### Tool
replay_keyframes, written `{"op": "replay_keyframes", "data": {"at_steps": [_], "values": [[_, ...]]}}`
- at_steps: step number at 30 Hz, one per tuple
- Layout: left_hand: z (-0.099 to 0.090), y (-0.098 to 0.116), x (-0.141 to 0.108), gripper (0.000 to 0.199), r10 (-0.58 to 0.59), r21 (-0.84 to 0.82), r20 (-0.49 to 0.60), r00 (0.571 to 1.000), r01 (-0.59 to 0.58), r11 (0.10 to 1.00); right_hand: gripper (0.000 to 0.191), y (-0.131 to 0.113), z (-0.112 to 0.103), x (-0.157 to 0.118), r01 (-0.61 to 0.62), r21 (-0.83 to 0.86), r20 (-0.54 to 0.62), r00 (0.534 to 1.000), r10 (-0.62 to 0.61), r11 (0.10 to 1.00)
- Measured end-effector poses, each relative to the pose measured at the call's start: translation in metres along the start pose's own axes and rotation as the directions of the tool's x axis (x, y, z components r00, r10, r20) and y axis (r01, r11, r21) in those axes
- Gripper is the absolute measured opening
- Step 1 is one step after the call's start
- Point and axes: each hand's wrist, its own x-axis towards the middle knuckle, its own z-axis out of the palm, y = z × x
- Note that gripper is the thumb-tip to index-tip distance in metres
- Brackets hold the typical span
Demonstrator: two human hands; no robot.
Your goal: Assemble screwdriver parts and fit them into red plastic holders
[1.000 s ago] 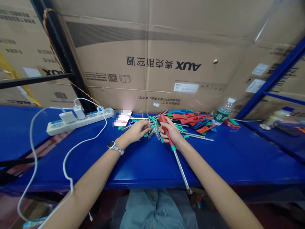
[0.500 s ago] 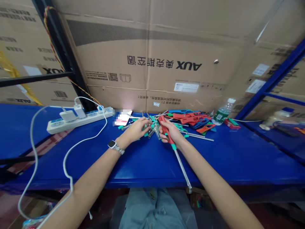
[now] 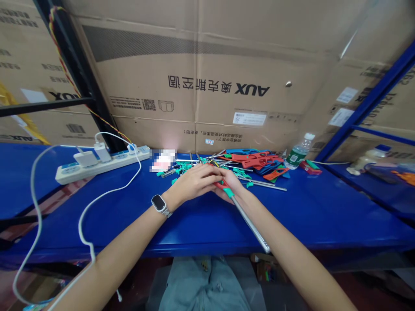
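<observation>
A long-necked lighter [image 3: 249, 221] with a red handle, a green collar and a silver metal tube lies in my right hand [image 3: 234, 185], its tube slanting down toward me past the wrist. The fingers of that hand are wrapped round the handle. My left hand [image 3: 198, 181] is laid over the same handle from the left, its fingers bent and pressed on it; whether they also pinch a small part is hidden. Just beyond both hands spreads a pile of green plastic parts and metal tubes [image 3: 186, 166]. Red and blue lighter handle shells [image 3: 259, 159] are heaped behind to the right.
A white power strip [image 3: 103, 163] with plugs and a loose white cable [image 3: 84, 207] lies at the left of the blue table [image 3: 311, 216]. A green-labelled bottle [image 3: 296, 153] and a small red box [image 3: 310, 167] stand at the right. Large cartons [image 3: 220, 47] wall off the back.
My left hand has come from the pile of parts onto the lighter's handle. My right hand has turned the lighter slightly, and its tube tip has shifted right.
</observation>
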Motion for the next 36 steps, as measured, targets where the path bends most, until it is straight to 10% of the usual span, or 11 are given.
{"op": "replay_keyframes", "data": {"at_steps": [5,11,19,23,29,36], "values": [[-0.004,-0.004,0.002,0.024,-0.029,0.024,-0.139,0.99,0.033,0.999,0.023,-0.004,0.004,-0.008,-0.103,0.159,0.161,0.984,0.077,0.982],[-0.011,0.006,0.009,0.024,-0.232,0.214,-0.085,0.969,0.245,0.945,0.042,0.004,0.003,-0.006,0.133,-0.086,0.112,0.986,-0.123,0.987],[-0.003,0.014,0.012,0.019,-0.649,0.219,-0.115,0.752,0.657,0.722,0.027,0.015,0.012,-0.002,0.452,-0.07,-0.105,0.883,-0.457,0.889],[0.009,0.018,0.012,0.019,-0.66,0.106,-0.102,0.745,0.668,0.737,0.034,0.021,0.012,0.005,0.485,-0.124,-0.234,0.833,-0.501,0.866],[0.024,0.016,0.008,0.02,-0.522,-0.16,-0.053,0.851,0.509,0.846,0.039,0.026,0.006,0.013,0.516,-0.009,-0.327,0.808,-0.49,0.857],[0.031,0.02,0.014,0.036,-0.643,-0.525,-0.005,0.766,0.545,0.653,0.032,0.019,0.028,0.033,0.561,0.043,-0.44,0.754,-0.488,0.827]]}}
